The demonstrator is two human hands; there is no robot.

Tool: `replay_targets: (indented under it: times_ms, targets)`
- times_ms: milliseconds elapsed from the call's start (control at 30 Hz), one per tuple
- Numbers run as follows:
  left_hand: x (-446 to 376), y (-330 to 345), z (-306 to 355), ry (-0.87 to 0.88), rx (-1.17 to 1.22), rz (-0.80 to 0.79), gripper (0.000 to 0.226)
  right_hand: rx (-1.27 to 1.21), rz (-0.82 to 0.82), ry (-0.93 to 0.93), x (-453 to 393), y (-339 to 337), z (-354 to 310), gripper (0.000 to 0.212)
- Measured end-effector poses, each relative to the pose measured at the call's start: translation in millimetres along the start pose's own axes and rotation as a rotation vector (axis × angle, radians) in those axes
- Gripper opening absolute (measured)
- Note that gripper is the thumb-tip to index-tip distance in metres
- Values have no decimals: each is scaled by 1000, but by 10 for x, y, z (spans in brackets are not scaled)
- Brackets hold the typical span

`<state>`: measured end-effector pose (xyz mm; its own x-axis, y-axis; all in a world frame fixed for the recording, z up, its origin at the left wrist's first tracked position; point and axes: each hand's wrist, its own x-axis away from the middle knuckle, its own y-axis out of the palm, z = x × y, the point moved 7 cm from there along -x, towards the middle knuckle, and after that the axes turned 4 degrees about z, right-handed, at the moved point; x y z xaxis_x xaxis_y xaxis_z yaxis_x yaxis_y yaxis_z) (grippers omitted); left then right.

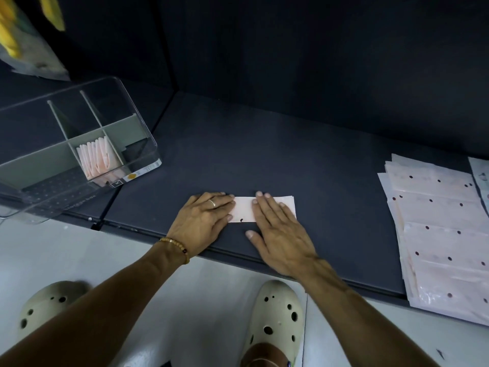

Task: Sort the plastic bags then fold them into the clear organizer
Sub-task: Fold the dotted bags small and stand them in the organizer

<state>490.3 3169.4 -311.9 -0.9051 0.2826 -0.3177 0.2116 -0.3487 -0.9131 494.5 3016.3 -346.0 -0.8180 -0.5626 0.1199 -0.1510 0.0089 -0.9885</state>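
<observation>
Plastic bags (439, 239) lie stacked at the dark counter's (291, 144) right end. Clear organizer (71, 144) at the left holds folded pink bags (96, 157) in one compartment. Left hand (203, 221) and right hand (277, 231) press a folded bag (244, 209) flat, fingers (264, 205) straight.

Bare table (264, 154) ran between organizer (79, 144) at far left and bag stack (439, 234) at right edge. Both hands lay flat mid-table on a folded bag (244, 209), near the front edge. Dark walls closed off rear and left. Organizer's top open; folded bags (96, 160) filled one middle compartment.
</observation>
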Motion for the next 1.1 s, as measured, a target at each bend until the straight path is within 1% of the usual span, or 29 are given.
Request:
replay_targets:
  times_ms: [100, 200, 267, 300, 367, 400, 467, 533, 600, 733, 900, 1000, 1033, 1100]
  targets:
    - [2, -2, 24, -25, -2, -5, 28, 60, -47, 67, 135, -30, 399, 70]
    - [-9, -18, 58, -59, -1, -12, 24, 49, -62, 161, 194, -89, 553, 70]
    - [20, -38, 94, -90, -21, -12, 23, 57, 15, 196, 206, -211, 461, 69]
    - [58, -54, 118, -107, -33, -9, 23, 60, 78, 178, 215, -280, 355, 65]
    - [177, -92, 165, -134, -52, 15, 21, 47, 175, 76, 225, -335, 105, 50]
    - [249, -110, 185, -141, -56, 23, 23, 28, 188, 36, 230, -326, 8, 44]
    - [397, -112, 216, -141, -43, -14, 36, -17, 196, 26, 213, -308, -68, 37]
    - [534, -76, 240, -115, -23, -101, 54, -55, 186, 14, 181, -292, -74, 39]
    - [603, -70, 256, -81, 6, -146, 60, -77, 162, -34, 156, -281, -86, 43]
    - [558, -94, 287, -17, 38, -161, 46, -116, 99, -87, 105, -247, -92, 47]
    - [476, -100, 257, 10, 45, -204, 39, -156, 75, -75, 92, -243, -137, 48]
    - [431, -150, 247, -35, 116, -160, 23, -175, 116, -91, 160, -302, -258, 43]
    - [416, -162, 238, -64, 153, -146, 21, -171, 146, -110, 188, -327, -310, 41]
    - [380, -149, 215, -146, 218, -148, 24, -186, 221, -130, 224, -368, -386, 36]
